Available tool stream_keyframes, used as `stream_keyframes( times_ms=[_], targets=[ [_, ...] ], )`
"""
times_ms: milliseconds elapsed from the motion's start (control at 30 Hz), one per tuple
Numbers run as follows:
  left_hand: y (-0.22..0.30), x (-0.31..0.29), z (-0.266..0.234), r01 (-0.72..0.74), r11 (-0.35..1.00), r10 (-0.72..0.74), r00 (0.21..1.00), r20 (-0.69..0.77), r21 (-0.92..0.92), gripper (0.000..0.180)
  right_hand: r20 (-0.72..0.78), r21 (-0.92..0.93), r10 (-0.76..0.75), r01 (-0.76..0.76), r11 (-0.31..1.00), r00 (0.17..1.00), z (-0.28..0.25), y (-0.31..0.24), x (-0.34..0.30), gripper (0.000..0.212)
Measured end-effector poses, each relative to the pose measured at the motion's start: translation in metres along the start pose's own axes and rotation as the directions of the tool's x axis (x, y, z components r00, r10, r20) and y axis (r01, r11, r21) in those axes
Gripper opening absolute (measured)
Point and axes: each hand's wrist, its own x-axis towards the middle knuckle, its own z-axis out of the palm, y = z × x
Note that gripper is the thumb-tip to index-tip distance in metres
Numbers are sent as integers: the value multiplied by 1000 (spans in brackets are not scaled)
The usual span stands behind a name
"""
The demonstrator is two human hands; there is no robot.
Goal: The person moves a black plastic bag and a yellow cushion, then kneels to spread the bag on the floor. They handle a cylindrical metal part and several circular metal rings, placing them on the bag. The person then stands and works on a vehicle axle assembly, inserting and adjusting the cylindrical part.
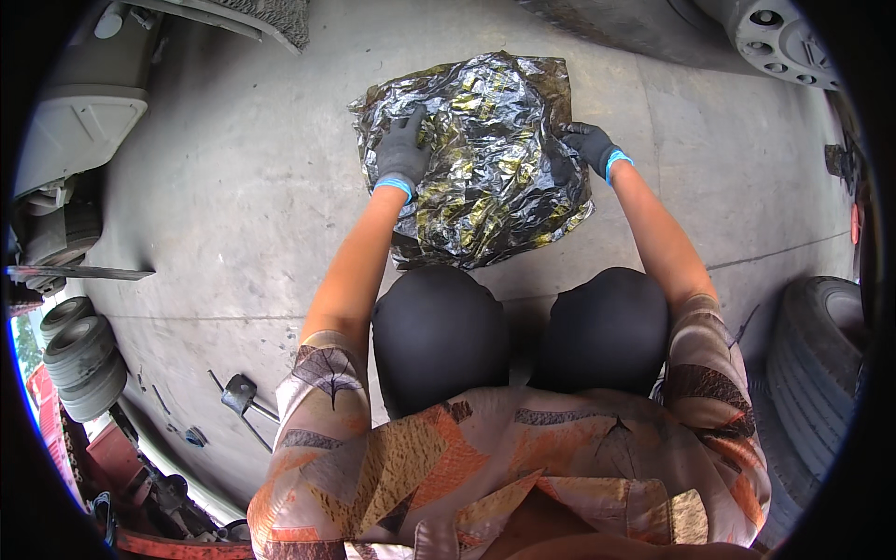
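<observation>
A crumpled, glossy black plastic sheet [481,177] with yellowish and silvery patches lies spread on the concrete floor in front of my knees. My left hand [401,154], in a dark grey glove with a light blue cuff, rests flat on the sheet's left part, fingers stretched out and apart. At the sheet's right edge is my right hand [591,146], gloved the same way. Its fingers are bent and closed on the edge of the plastic; the fingertips are partly hidden. Whether the sheet is a flattened bag I cannot tell.
A vehicle wheel [784,42] stands at the far right, and a large tyre [817,364] is close on my right. Several tyres [84,364] are stacked at left. A dark metal tool with rods [241,394] lies on the floor [224,233] to my left.
</observation>
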Motion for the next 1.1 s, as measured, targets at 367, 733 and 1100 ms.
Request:
stream_keyframes(
  times_ms=[367,733,1100],
  targets=[
    [24,2,3,101,957,-76,992,99,-273,40,-438,-737,-470,-7,676,767,-14,-37,-19,36],
    [84,-33,-9,-129,509,344,937,64,-851,31,219,-521,-215,300,799,952,100,-73,-44,64],
    [-28,21,-1,122,977,-164,952,-257,-174,53,166,-626,-328,356,694,930,66,-56,-47,41]
  ],
)
